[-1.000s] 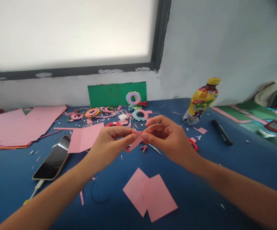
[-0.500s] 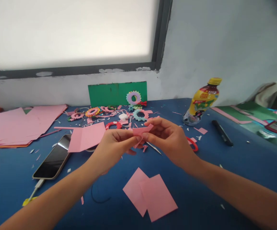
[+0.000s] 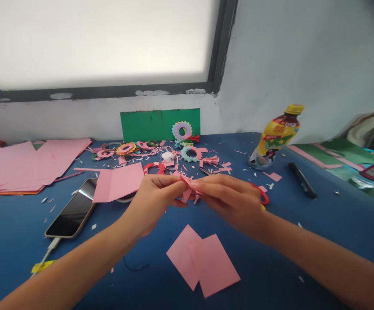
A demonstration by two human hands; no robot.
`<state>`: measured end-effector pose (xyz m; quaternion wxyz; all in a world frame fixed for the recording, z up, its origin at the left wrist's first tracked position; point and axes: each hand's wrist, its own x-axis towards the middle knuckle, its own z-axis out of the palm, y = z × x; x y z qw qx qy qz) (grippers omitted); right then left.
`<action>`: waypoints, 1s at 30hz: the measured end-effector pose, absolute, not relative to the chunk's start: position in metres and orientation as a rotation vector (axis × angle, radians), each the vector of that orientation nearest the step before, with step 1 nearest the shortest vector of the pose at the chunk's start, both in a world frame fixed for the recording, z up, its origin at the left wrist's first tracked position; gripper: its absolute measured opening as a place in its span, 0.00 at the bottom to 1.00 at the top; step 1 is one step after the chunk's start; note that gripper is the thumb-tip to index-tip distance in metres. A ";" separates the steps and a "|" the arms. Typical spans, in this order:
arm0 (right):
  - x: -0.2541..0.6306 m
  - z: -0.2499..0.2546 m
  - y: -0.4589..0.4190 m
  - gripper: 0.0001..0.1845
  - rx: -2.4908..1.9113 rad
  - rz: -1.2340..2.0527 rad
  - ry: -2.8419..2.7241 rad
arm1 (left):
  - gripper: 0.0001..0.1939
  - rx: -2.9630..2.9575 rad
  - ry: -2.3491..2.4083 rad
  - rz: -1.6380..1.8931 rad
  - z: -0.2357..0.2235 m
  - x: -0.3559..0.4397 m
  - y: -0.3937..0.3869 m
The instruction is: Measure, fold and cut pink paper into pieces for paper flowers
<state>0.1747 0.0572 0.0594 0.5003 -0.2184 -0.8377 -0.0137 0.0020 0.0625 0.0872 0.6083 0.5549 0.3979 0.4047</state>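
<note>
A small folded piece of pink paper [image 3: 187, 193] is pinched between my two hands above the blue table. My left hand [image 3: 156, 198] grips its left side with thumb and fingers. From the other side my right hand [image 3: 234, 198] presses on the paper, its fingers stretched along the fold and hiding part of it. Below the hands lie two overlapping pink paper squares [image 3: 214, 265]. Left of my left hand rests a creased pink sheet [image 3: 119, 183]. Red scissors handles [image 3: 264, 196] peek out behind my right hand.
A phone [image 3: 72, 211] with a cable lies on the left, near stacked pink sheets [image 3: 57, 161]. Paper rings [image 3: 126, 149], scraps and a green card [image 3: 154, 125] are at the back. A drink bottle [image 3: 275, 135] and a black pen [image 3: 301, 180] stand and lie right.
My right hand has turned over, its fingers now flatter across the paper. The paper piece is tilted more edge-on, and a pink bow-like piece behind has come into view.
</note>
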 end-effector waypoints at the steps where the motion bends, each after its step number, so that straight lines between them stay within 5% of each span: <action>1: 0.178 0.060 0.059 0.18 -0.487 -0.073 -2.070 | 0.10 1.256 0.900 0.915 0.088 0.001 0.063; 19: 0.185 0.070 0.065 0.12 -0.397 -0.528 -2.195 | 0.07 1.217 0.793 0.780 0.099 -0.008 0.062; 26: 0.172 0.072 0.061 0.06 -0.660 0.048 -1.924 | 0.09 1.416 0.776 0.860 0.095 -0.005 0.062; 30: 0.168 0.078 0.058 0.05 -0.919 0.368 -1.952 | 0.25 1.484 0.834 0.799 0.091 0.000 0.060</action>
